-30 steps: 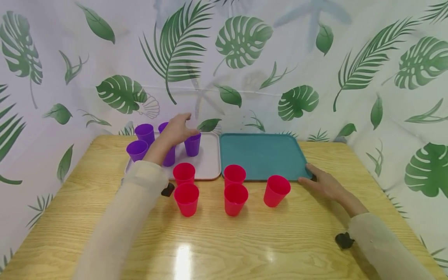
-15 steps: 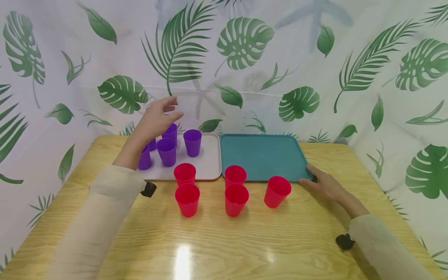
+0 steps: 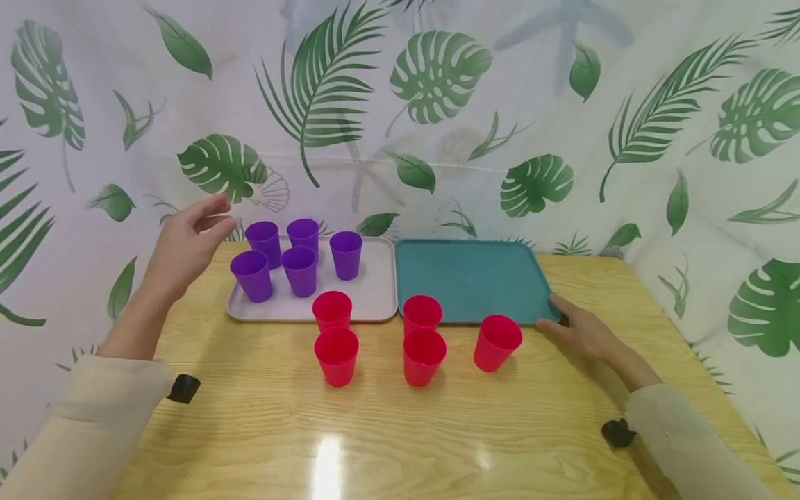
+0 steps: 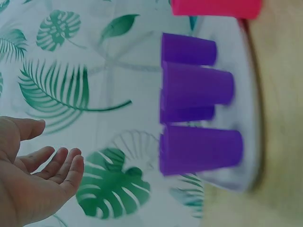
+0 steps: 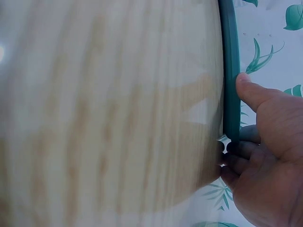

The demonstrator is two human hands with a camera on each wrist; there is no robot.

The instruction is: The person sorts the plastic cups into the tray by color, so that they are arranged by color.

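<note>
In the head view my left hand (image 3: 187,239) hovers over the table's left side, fingers loosely bent and holding nothing. Several purple cups stand upright on a white tray (image 3: 369,305); the nearest to that hand is a purple cup (image 3: 251,278) at the tray's left end. The left wrist view shows the hand (image 4: 42,175) apart from the purple cups (image 4: 201,149). At the near right corner of a teal tray (image 3: 471,281), my right hand (image 3: 584,330) grips the rim. Its thumb lies against the near edge (image 5: 231,71), with the other fingers bent round the corner, partly hidden.
Several red cups stand upright in front of the trays, among them a red cup (image 3: 496,344) set apart on the right and a red cup (image 3: 337,357) at front left. The wooden table (image 3: 437,444) ends at a leaf-print cloth (image 3: 450,139) behind.
My left hand has moved left from above the purple cups to beyond the white tray's left end, uncovering all the purple cups. My right hand has stayed at the teal tray's corner.
</note>
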